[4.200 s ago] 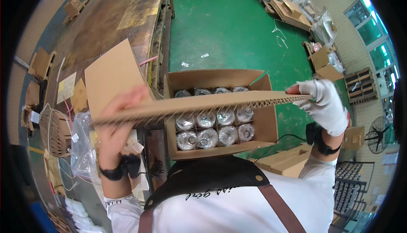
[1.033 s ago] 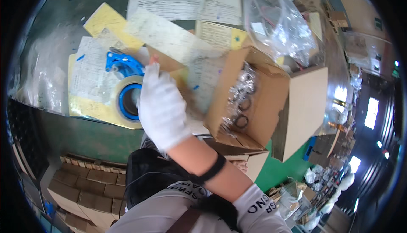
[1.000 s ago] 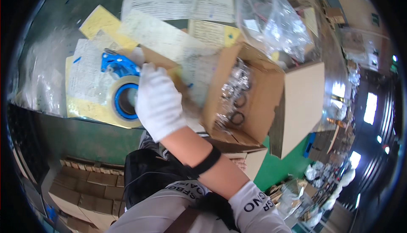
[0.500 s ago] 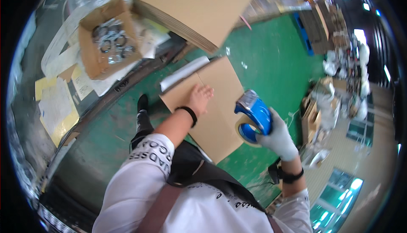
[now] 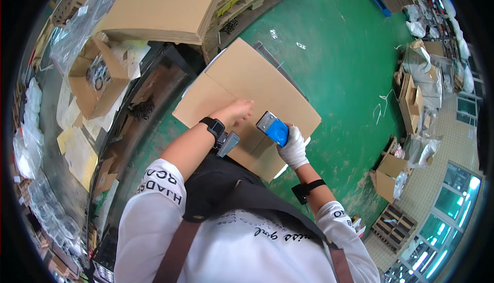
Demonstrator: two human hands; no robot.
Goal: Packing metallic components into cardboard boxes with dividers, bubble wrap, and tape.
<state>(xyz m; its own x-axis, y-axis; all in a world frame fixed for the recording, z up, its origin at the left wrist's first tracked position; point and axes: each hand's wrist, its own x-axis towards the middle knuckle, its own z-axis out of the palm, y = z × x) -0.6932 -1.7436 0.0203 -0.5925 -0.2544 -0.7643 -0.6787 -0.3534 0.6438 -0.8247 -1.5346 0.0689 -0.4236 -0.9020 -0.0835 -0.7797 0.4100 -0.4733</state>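
Observation:
A closed cardboard box (image 5: 278, 87) lies in front of me, its flap seam running across the top. My left hand (image 5: 237, 112) is bare and open over the left part of the box, holding nothing; whether its fingers touch the board I cannot tell. My right hand (image 5: 294, 148), in a white glove, grips a blue tape dispenser (image 5: 277, 131) with a metal front end. The dispenser is over the near right part of the box, close to the seam. Its tape roll is hidden from this angle.
To the left, a workbench holds an open carton (image 5: 85, 97) of small dark rings in clear bags, beside yellow and white papers (image 5: 77, 149). A stack of flat cardboard (image 5: 164, 5) overhangs the bench at the far left. Cartons and plastic bags (image 5: 422, 87) line the right wall.
My right hand has brought the tape dispenser left and over the box, turning it. My left hand has shifted from lying flat to a more sideways pose. The view has turned.

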